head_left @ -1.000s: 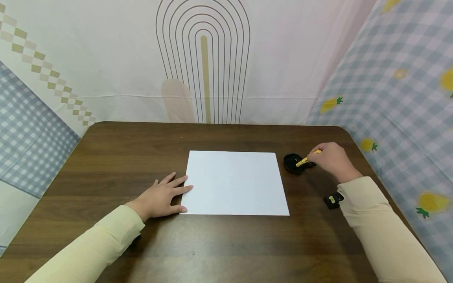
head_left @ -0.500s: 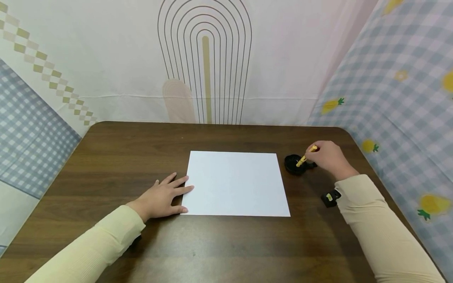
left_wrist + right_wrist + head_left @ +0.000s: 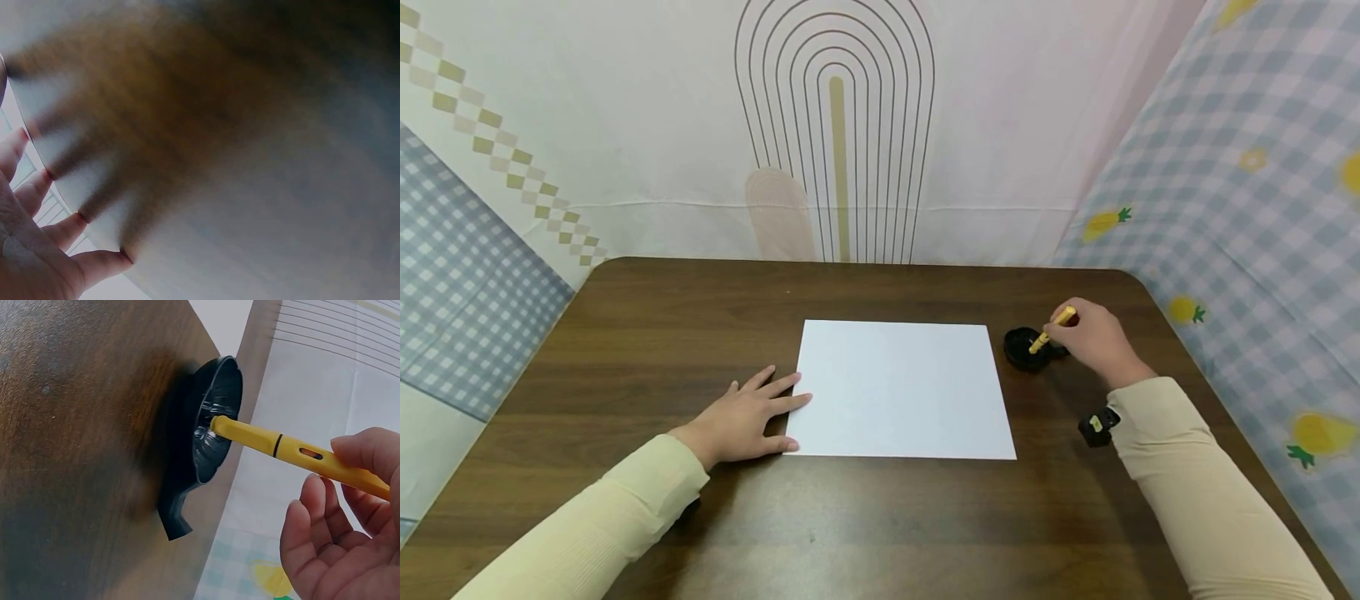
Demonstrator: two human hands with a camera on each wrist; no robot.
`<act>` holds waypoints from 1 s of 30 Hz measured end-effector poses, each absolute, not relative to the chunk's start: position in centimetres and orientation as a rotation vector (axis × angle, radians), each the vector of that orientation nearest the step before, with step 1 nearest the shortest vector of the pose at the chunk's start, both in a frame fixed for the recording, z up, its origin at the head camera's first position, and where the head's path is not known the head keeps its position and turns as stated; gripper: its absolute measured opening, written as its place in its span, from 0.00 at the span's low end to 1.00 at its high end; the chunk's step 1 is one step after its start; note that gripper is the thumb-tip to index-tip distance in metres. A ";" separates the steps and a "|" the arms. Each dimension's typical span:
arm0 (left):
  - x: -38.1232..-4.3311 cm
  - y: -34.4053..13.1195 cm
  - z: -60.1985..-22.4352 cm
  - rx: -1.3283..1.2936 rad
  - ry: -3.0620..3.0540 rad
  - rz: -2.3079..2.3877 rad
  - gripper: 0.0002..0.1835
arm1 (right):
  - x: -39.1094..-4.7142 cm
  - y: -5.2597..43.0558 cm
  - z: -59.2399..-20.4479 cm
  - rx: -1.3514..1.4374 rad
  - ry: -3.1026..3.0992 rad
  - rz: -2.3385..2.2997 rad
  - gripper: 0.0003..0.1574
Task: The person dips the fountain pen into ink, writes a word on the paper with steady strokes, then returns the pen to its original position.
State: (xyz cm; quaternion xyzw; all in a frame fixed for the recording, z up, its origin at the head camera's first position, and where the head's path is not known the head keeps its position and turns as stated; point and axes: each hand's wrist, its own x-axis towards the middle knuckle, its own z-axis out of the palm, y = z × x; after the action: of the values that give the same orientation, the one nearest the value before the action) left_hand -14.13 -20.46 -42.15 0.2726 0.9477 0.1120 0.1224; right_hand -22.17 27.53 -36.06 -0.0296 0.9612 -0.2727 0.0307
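Observation:
My right hand (image 3: 1093, 337) holds a yellow pen (image 3: 294, 452) between thumb and fingers. The pen slants down, its lower end inside a small black dish (image 3: 219, 425) with a fluted inner wall and a short handle, at the right of the sheet. An ink window and a dark ring mark the barrel in the right wrist view. My left hand (image 3: 739, 423) lies with fingers spread at the left edge of a blank white sheet of paper (image 3: 901, 390), index finger and thumb on the sheet. In the left wrist view, the left fingers (image 3: 62, 232) press on a blurred surface.
The dark brown wooden table (image 3: 880, 525) carries the paper and dish. A white patterned cloth (image 3: 1000, 125) hangs behind it, and a blue checked cloth (image 3: 1247, 225) borders the right side. A black wrist camera (image 3: 1097, 426) hangs at the right cuff.
The pen in my right hand has tilted more upright, its lower end still in the dish. The right wrist has shifted slightly left; the left hand stays put on the paper.

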 end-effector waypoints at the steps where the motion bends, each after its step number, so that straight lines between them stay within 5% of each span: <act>1: -14.1 -20.5 -42.1 0.794 2.764 0.327 0.37 | -22.2 27.5 -36.2 -0.085 2.957 -0.842 0.14; 30: -14.1 -20.4 -42.1 0.801 2.768 0.320 0.36 | -22.4 28.1 -38.1 -0.020 2.940 -0.874 0.16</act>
State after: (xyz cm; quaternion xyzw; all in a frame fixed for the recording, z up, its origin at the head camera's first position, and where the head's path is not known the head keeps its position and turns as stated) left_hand -14.11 -20.37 -42.07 0.2743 0.9477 0.1096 0.1211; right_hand -22.36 28.12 -38.13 -0.0064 0.9579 -0.2848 0.0370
